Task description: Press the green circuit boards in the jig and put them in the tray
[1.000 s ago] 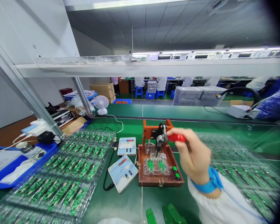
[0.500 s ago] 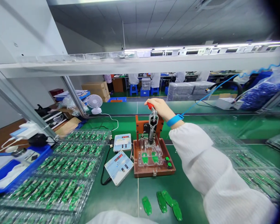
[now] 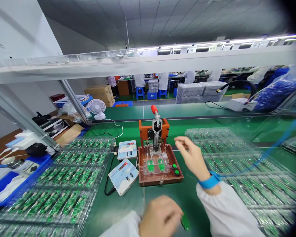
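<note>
A toggle-clamp test fixture (image 3: 160, 180) stands in the middle of the bench, its red-tipped lever (image 3: 154, 109) upright with no hand on it. Two green circuit boards (image 3: 150, 166) lie under its clear plate. Just right of the fixture, my right hand (image 3: 191, 157) is in the air, fingers stretched and apart, holding nothing; a blue wrist strap (image 3: 209, 180) circles its wrist. Low in the view, my left hand (image 3: 160, 215) is over the loose boards and smeared by motion. One loose green board (image 3: 185, 221) shows beside its fingertips; whether they grip anything is unclear.
Two white meter boxes (image 3: 123, 176) with red digits sit left of the fixture. Clear trays of boards (image 3: 71, 174) fill the left, and more trays (image 3: 236, 158) the right. A small fan (image 3: 97, 107) stands behind, below a shelf (image 3: 148, 62).
My right hand has let go of the red lever and moved down to the right. My left hand has come into view over the loose boards, hiding most of them.
</note>
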Demonstrator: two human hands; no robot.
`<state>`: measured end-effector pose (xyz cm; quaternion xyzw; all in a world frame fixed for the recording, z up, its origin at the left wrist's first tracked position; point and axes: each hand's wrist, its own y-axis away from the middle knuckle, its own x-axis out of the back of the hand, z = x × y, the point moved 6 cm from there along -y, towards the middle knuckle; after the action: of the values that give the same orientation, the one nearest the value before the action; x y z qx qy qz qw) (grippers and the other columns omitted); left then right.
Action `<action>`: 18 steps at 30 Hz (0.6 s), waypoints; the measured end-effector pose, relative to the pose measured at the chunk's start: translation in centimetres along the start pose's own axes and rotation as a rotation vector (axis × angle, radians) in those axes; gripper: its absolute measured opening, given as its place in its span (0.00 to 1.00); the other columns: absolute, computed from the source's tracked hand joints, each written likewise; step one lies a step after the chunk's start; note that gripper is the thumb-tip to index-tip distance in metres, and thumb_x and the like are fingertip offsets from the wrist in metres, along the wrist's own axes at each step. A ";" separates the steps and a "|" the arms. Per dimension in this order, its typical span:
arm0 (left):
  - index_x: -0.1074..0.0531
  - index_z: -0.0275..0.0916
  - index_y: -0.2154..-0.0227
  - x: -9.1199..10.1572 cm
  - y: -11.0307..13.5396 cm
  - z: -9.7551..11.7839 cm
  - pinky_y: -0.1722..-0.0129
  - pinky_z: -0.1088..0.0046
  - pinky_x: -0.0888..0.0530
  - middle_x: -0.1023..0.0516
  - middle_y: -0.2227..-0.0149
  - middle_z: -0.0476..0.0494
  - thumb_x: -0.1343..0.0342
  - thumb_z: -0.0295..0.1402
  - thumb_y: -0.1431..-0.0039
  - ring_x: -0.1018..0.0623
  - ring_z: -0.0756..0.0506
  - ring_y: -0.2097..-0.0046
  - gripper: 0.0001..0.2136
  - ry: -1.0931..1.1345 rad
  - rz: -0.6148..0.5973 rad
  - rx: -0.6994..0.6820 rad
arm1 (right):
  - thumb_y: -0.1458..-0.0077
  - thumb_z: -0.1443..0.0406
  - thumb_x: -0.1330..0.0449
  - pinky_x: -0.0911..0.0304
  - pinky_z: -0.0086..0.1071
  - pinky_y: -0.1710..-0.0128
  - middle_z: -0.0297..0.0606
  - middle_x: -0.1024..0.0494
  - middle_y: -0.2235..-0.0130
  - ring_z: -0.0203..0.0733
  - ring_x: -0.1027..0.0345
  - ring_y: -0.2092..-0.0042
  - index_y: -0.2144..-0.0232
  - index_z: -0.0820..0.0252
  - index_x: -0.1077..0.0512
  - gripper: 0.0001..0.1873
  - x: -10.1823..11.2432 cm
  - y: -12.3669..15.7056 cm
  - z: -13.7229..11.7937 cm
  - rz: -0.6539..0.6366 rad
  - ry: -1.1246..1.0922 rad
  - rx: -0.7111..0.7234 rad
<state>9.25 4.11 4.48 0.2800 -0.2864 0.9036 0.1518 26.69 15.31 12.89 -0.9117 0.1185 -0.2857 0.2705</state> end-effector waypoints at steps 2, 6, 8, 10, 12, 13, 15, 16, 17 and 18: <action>0.24 0.41 0.65 2.7 -1.0 -2.5 0.59 0.66 0.23 0.20 0.65 0.45 0.52 0.33 0.26 0.20 0.45 0.61 0.14 -0.022 0.106 0.107 | 0.29 0.55 0.46 0.32 0.36 0.61 0.40 0.20 0.63 0.45 0.28 0.63 0.60 0.58 0.22 0.17 -2.0 3.2 1.4 -0.089 0.028 0.024; 0.23 0.40 0.50 6.5 -3.7 -6.9 0.47 0.56 0.26 0.24 0.53 0.39 0.47 0.32 0.30 0.25 0.38 0.48 0.11 -0.248 0.203 0.207 | 0.30 0.63 0.48 0.31 0.45 0.52 0.44 0.20 0.59 0.51 0.28 0.55 0.54 0.59 0.21 0.16 -5.9 6.0 2.1 -0.206 0.099 0.073; 0.25 0.40 0.45 6.6 -4.8 -8.2 0.44 0.53 0.28 0.26 0.49 0.37 0.46 0.33 0.31 0.27 0.36 0.45 0.15 -0.316 0.160 0.236 | 0.31 0.65 0.47 0.32 0.47 0.51 0.46 0.22 0.58 0.53 0.30 0.54 0.53 0.59 0.21 0.15 -6.8 6.1 2.3 -0.236 0.145 0.078; 0.25 0.40 0.45 6.2 -5.3 -9.0 0.43 0.52 0.29 0.27 0.48 0.37 0.45 0.33 0.31 0.28 0.36 0.44 0.15 -0.355 0.119 0.256 | 0.32 0.66 0.45 0.32 0.47 0.51 0.47 0.23 0.58 0.54 0.31 0.53 0.55 0.57 0.20 0.13 -7.2 5.9 2.5 -0.264 0.181 0.069; 0.23 0.42 0.46 5.8 -5.4 -9.1 0.42 0.51 0.31 0.28 0.47 0.38 0.45 0.32 0.31 0.29 0.35 0.44 0.13 -0.371 0.105 0.269 | 0.34 0.67 0.42 0.33 0.48 0.51 0.47 0.23 0.58 0.55 0.32 0.52 0.55 0.57 0.20 0.11 -7.3 5.6 2.8 -0.290 0.191 0.051; 0.23 0.43 0.47 5.7 -5.3 -9.1 0.42 0.51 0.31 0.28 0.46 0.38 0.45 0.32 0.31 0.29 0.35 0.43 0.13 -0.371 0.103 0.275 | 0.35 0.68 0.41 0.33 0.49 0.50 0.46 0.23 0.57 0.55 0.32 0.52 0.55 0.57 0.20 0.11 -7.3 5.4 2.9 -0.301 0.184 0.039; 0.22 0.44 0.49 5.6 -5.3 -9.1 0.42 0.51 0.32 0.28 0.46 0.39 0.44 0.32 0.32 0.29 0.36 0.43 0.11 -0.362 0.112 0.286 | 0.39 0.70 0.38 0.34 0.51 0.47 0.46 0.23 0.55 0.56 0.32 0.50 0.56 0.58 0.20 0.10 -7.4 5.1 3.2 -0.318 0.147 0.014; 0.22 0.44 0.50 5.6 -5.4 -9.0 0.43 0.52 0.32 0.27 0.47 0.39 0.44 0.32 0.32 0.28 0.36 0.43 0.11 -0.354 0.122 0.286 | 0.40 0.71 0.37 0.34 0.51 0.45 0.46 0.22 0.54 0.55 0.32 0.50 0.57 0.58 0.21 0.10 -7.4 4.9 3.3 -0.323 0.120 0.000; 0.23 0.44 0.51 5.7 -5.4 -8.9 0.43 0.52 0.32 0.26 0.47 0.40 0.44 0.32 0.32 0.28 0.36 0.44 0.11 -0.342 0.135 0.281 | 0.41 0.72 0.37 0.35 0.51 0.44 0.46 0.22 0.53 0.55 0.32 0.49 0.58 0.59 0.21 0.10 -7.4 4.7 3.4 -0.326 0.088 -0.015; 0.23 0.44 0.51 5.8 -5.4 -8.8 0.44 0.53 0.32 0.25 0.48 0.40 0.44 0.33 0.32 0.27 0.37 0.44 0.10 -0.325 0.152 0.274 | 0.42 0.72 0.36 0.35 0.50 0.43 0.45 0.21 0.53 0.54 0.31 0.48 0.59 0.59 0.22 0.09 -7.3 4.6 3.6 -0.326 0.053 -0.034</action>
<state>3.23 14.36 4.28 0.4175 -0.2021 0.8859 -0.0042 22.56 15.76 4.51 -0.9154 -0.0192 -0.3478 0.2017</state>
